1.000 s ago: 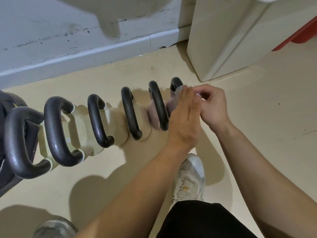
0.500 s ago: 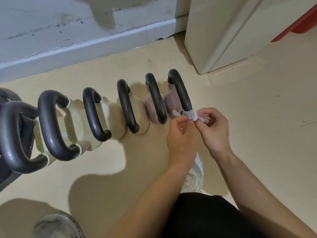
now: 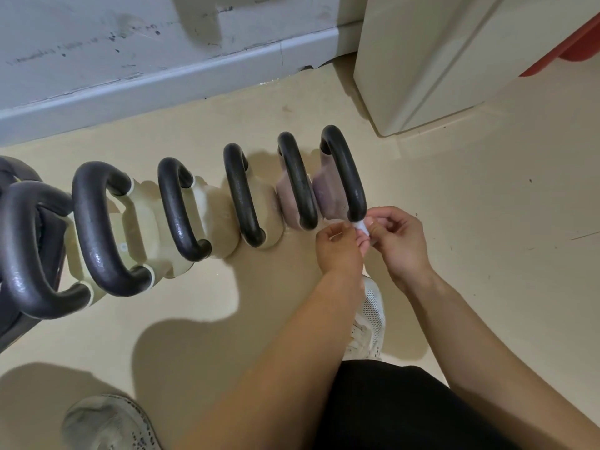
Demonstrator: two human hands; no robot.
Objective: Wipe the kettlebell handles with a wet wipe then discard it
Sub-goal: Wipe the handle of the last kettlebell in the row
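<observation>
Several kettlebells stand in a row on the floor, each with a black handle. The rightmost kettlebell (image 3: 328, 196) is purple, and its black handle (image 3: 344, 170) arches toward me. A small white wet wipe (image 3: 362, 227) sits at the near end of that handle. My left hand (image 3: 341, 248) and my right hand (image 3: 399, 238) both pinch the wipe between fingertips, close together just below the handle's end. Most of the wipe is hidden by my fingers.
A cream cabinet (image 3: 438, 60) stands at the back right, with a red object (image 3: 571, 40) beyond it. A grey wall with a skirting board (image 3: 162, 82) runs behind the row. My white shoes (image 3: 370, 319) (image 3: 110, 423) rest on the beige floor.
Both hands came down from the far top of the rightmost handle to its near end, bringing the wipe along. The handle is now uncovered.
</observation>
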